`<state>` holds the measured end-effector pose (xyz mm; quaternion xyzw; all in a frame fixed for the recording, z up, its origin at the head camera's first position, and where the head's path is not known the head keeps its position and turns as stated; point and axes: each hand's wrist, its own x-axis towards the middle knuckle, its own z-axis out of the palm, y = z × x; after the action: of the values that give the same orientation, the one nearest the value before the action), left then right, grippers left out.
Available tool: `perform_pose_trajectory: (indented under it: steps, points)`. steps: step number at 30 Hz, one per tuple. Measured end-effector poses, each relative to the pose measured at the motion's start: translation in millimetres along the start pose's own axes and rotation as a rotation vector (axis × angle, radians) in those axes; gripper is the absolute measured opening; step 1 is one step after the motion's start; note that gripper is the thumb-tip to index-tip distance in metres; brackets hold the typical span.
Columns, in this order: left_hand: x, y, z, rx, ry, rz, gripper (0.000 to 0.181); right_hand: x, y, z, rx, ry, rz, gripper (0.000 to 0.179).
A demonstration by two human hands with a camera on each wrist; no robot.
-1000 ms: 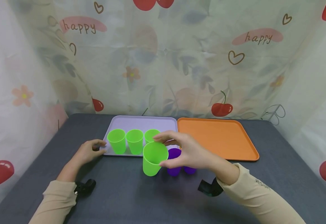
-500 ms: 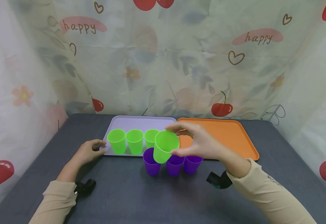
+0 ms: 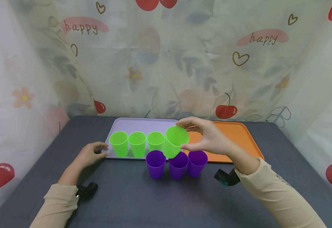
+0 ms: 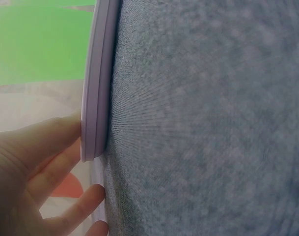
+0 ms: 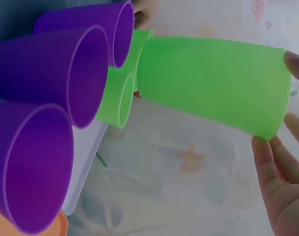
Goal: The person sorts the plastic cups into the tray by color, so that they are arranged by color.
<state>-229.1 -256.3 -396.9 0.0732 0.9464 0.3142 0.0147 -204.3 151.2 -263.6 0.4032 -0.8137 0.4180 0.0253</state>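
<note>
In the head view my right hand [image 3: 207, 136] pinches a green plastic cup [image 3: 172, 147] by its rim, thumb on the near side and fingers on the far side. Slightly tilted, the cup is in the air above the right end of the lavender tray [image 3: 143, 123], partly covering the purple cups behind it in view. Three green cups [image 3: 137, 145] stand upright in a row on that tray. My left hand [image 3: 90, 154] grips the tray's left front corner; its thumb [image 4: 61, 128] touches the rim in the left wrist view.
Three purple cups [image 3: 156, 164] stand on the dark table before the trays. An orange tray [image 3: 231, 136] lies right of the lavender one, partly behind my right hand. A patterned curtain [image 3: 166, 79] closes off the back and sides.
My right hand has carried the green cup away from me and to the right, over the purple cups, which are now more exposed. The left hand stays at the tray corner.
</note>
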Motion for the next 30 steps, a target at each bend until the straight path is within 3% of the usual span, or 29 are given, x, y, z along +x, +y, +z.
perform_pose_trajectory:
  steps: [13,30]
  points:
    - [-0.6,1.1,-0.6,-0.001,-0.005,-0.002,0.037,4.1,25,-12,0.007,0.008,0.057,0.056]
    - [-0.2,0.3,0.5,0.005,-0.002,-0.006,0.038,9.4,77,-16,0.056,0.012,0.13,0.056]
